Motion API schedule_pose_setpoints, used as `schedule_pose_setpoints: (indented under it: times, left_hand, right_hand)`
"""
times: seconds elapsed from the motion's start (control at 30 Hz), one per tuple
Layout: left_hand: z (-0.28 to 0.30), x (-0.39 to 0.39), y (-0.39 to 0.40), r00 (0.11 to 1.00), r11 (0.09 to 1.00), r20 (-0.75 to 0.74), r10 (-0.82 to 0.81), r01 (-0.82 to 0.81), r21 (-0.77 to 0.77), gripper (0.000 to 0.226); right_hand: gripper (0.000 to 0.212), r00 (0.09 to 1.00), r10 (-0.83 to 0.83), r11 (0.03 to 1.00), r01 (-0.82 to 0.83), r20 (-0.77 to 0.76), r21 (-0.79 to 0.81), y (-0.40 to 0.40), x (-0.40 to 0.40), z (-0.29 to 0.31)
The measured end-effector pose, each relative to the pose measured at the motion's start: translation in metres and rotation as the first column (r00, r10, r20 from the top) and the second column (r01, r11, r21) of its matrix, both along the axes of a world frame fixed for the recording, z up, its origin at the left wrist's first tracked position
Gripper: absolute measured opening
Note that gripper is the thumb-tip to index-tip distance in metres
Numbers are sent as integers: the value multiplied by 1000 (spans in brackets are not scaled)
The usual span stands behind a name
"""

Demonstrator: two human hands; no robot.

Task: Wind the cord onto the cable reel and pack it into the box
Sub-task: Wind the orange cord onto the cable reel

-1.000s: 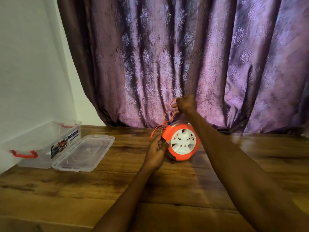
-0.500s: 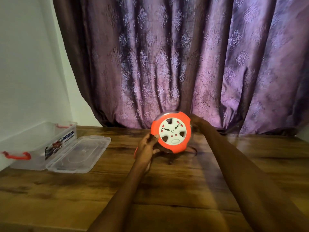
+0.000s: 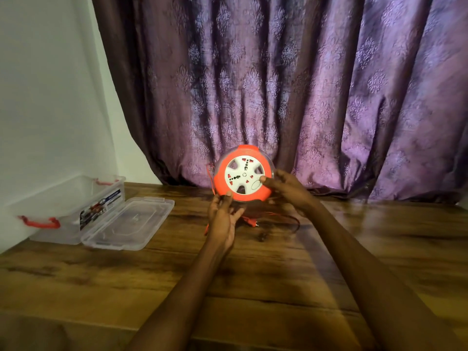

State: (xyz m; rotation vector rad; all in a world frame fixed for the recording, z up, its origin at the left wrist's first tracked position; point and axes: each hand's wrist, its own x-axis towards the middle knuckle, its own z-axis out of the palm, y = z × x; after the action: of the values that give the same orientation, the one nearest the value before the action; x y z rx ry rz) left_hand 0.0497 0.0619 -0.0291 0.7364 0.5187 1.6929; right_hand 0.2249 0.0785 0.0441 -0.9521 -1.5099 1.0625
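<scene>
- the orange cable reel [image 3: 243, 173] is being held upright above the wooden table [image 3: 253, 274], its white socket face turned toward the person and the purple curtain [image 3: 278, 84] hanging right behind it.
- the right hand [image 3: 286, 188] is gripping the reel's right edge, its thumb pressing on the white face near the oval mark and the fingers wrapping round the back, out of sight.
- the left hand [image 3: 224, 219] is sitting just under the reel's lower left rim, palm turned up and fingers loosely spread, fingertips touching or nearly touching the orange rim; whether it is pinching the cord is hard to tell.
- the cord [image 3: 276, 219] is lying mostly unwound, looping across the table below and to the right of the reel, with a thin orange strand [image 3: 209, 178] dangling down the reel's left side toward the left hand.
- something dark, maybe the plug [image 3: 263, 238], is resting on the table at the near end of the loop, too blurred to be sure.
- the clear plastic box [image 3: 76, 209] with red handles is sitting open at the far left of the table against the white wall [image 3: 45, 97], well apart from the reel.
- its transparent lid [image 3: 129, 224] is lying flat on the table just beside the box, on the side nearer the hands.
</scene>
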Motion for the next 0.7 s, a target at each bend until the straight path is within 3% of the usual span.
schedule_pose_setpoints:
  times: [0.13, 0.27, 0.4, 0.57, 0.7]
  left_hand:
    - [5, -11, 0, 984, 999, -177, 24, -28, -18, 13]
    - [3, -22, 4, 900, 960, -362, 242, -276, -45, 37]
    - [-3, -33, 8, 601, 806, -583, 547, -566, 173, 7]
    - [-6, -30, 12, 422, 859, -760, 495, -372, 352, 17]
    - [-15, -27, 12, 247, 837, -821, 515, -350, 420, 16]
  right_hand:
    - [32, 993, -17, 1000, 15, -114, -14, -2, -3, -3]
    - [18, 974, -90, 996, 92, -208, -1, 1, 8, 5]
    - [27, 972, -107, 994, 104, -211, -27, 0, 28, 9]
    - [27, 968, -115, 993, 105, -224, -57, -4, 40, -1]
    - [27, 960, -129, 989, 107, -249, -101, -9, 43, -14]
